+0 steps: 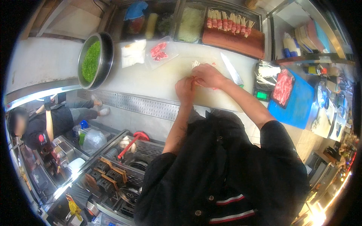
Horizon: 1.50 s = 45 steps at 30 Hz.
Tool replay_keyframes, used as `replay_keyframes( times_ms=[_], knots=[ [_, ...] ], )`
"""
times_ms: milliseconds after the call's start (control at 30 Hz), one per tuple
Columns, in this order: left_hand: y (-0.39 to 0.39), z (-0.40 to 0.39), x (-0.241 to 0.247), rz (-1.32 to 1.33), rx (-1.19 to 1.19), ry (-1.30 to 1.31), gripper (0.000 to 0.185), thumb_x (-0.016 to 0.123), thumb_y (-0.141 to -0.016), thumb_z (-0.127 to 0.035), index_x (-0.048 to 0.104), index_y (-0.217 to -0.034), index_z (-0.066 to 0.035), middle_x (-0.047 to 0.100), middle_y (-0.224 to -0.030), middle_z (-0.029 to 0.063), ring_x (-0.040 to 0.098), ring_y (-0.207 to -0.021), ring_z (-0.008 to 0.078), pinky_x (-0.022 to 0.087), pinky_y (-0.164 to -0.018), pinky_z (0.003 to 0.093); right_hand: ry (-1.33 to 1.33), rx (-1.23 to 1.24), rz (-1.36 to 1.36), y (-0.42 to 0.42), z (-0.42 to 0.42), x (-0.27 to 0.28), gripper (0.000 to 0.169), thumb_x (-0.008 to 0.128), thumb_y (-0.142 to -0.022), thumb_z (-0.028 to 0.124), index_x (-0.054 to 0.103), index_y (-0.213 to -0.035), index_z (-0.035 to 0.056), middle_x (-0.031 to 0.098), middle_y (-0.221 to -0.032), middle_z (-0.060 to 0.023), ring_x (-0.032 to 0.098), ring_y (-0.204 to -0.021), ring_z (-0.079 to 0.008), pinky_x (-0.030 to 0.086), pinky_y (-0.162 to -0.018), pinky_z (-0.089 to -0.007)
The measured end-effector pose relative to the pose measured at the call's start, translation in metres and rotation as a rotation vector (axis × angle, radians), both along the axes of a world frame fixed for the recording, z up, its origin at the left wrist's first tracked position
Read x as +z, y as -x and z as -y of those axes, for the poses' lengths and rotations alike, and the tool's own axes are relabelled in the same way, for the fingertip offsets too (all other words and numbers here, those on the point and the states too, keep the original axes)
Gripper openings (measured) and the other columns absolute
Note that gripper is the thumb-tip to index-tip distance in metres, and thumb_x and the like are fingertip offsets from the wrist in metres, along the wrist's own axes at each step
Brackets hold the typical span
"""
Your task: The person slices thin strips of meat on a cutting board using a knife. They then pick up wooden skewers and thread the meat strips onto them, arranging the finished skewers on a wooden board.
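Observation:
Both of my hands meet over a white cutting board (135, 82). My left hand (185, 89) and my right hand (209, 75) pinch a bundle of enoki mushrooms (195, 64) with a strip of reddish meat; the fingers hide most of it. Small meat scraps lie near my right hand. To its right rests a kitchen knife (231, 67), its blade pointing away from me. Finished meat-wrapped enoki rolls (229, 22) line a brown tray (233, 42) behind the board. Loose enoki (267, 72) and a black tray of sliced raw meat (283, 87) are at the right.
A digital scale (261, 94) sits beside a blue board (301, 96). Left on the counter are a steel bowl of chopped greens (91, 62), a white packet (133, 53) and meat on a plastic sheet (171, 60). Another person (53, 118) stands at the far left. Cooking equipment (113, 175) is behind me.

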<state>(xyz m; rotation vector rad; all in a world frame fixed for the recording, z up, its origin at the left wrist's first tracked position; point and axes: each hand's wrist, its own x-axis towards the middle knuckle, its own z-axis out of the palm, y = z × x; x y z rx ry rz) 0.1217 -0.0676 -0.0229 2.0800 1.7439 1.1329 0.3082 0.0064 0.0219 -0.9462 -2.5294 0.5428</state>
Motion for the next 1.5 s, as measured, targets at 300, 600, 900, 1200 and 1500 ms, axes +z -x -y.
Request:
replay_keyframes(
  times_ms=[300,600,900,1200,1500],
  knots=[
    [0.007,0.001,0.032,0.092,0.027,0.085,0.018,0.076,-0.088,-0.016,0.07,-0.103,-0.01,0.073,-0.106,0.009,0.066,-0.1,0.0343,0.048,-0.09,0.0477,0.081,0.134,-0.002,0.0,-0.017,-0.016,0.023,0.071,-0.094,0.032,0.074,-0.108,0.0133,0.069,-0.118,-0.0024,0.062,-0.11,-0.0245,0.047,-0.098,-0.0372],
    [0.01,0.001,0.014,-0.089,-0.073,0.127,0.02,0.076,-0.089,-0.019,0.07,-0.106,-0.01,0.072,-0.104,0.0103,0.065,-0.099,0.0358,0.047,-0.09,0.048,-0.001,0.469,0.487,0.019,-0.052,0.028,0.015,0.063,-0.092,0.026,0.072,-0.093,0.0136,0.07,-0.108,0.0017,0.06,-0.112,-0.0206,0.048,-0.096,-0.0355],
    [-0.021,0.006,-0.005,0.011,0.14,0.119,0.021,0.077,-0.09,-0.019,0.068,-0.106,-0.009,0.072,-0.105,0.009,0.066,-0.101,0.0351,0.049,-0.092,0.0477,-0.344,0.673,0.096,-0.014,-0.06,-0.021,0.018,0.06,-0.091,0.022,0.066,-0.108,0.016,0.066,-0.105,0.0027,0.059,-0.113,-0.0197,0.046,-0.101,-0.038],
    [-0.024,0.016,-0.002,-0.083,-0.041,-0.107,0.022,0.077,-0.09,-0.012,0.068,-0.109,-0.004,0.071,-0.11,0.0135,0.065,-0.105,0.0364,0.051,-0.094,0.047,-0.181,0.494,-0.041,-0.02,-0.042,-0.023,0.017,0.062,-0.09,0.021,0.067,-0.106,0.0167,0.066,-0.107,0.0024,0.061,-0.109,-0.0192,0.046,-0.099,-0.0407],
    [-0.044,0.019,0.019,0.154,0.172,0.116,0.015,0.078,-0.092,-0.011,0.071,-0.104,-0.006,0.073,-0.111,0.0106,0.065,-0.108,0.0327,0.051,-0.096,0.0423,-0.332,0.407,-0.119,-0.03,-0.037,-0.021,0.017,0.064,-0.09,0.021,0.067,-0.106,0.0164,0.068,-0.114,0.001,0.063,-0.112,-0.0209,0.047,-0.098,-0.0428]
  ],
)
